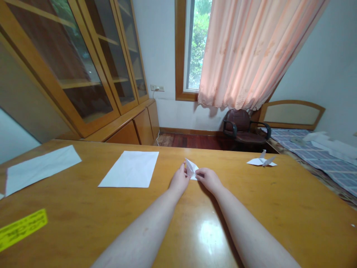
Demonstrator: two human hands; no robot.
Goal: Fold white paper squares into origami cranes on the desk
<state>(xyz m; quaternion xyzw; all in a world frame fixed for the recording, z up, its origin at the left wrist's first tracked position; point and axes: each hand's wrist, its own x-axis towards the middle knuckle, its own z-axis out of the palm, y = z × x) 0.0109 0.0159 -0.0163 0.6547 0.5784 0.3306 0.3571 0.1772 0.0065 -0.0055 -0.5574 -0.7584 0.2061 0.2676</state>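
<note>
A small folded piece of white paper [192, 169] with a raised pointed flap is between my two hands, low over the wooden table [178, 230]. My left hand [180, 178] is closed on its left side, thumb and fingers against the fold. From the right, my right hand [208, 178] pinches the paper's other edge. Its lower fingers are partly hidden beneath the palm. Farther right on the table sits a finished-looking white origami crane [262, 160], apart from both hands.
A white paper sheet [129, 169] lies flat left of my hands, and a long paper strip [41, 167] farther left. A yellow label [23, 229] is at the near left. Beyond the table are a glass-door cabinet [111, 108], a brown armchair [242, 128] and a bed [320, 152].
</note>
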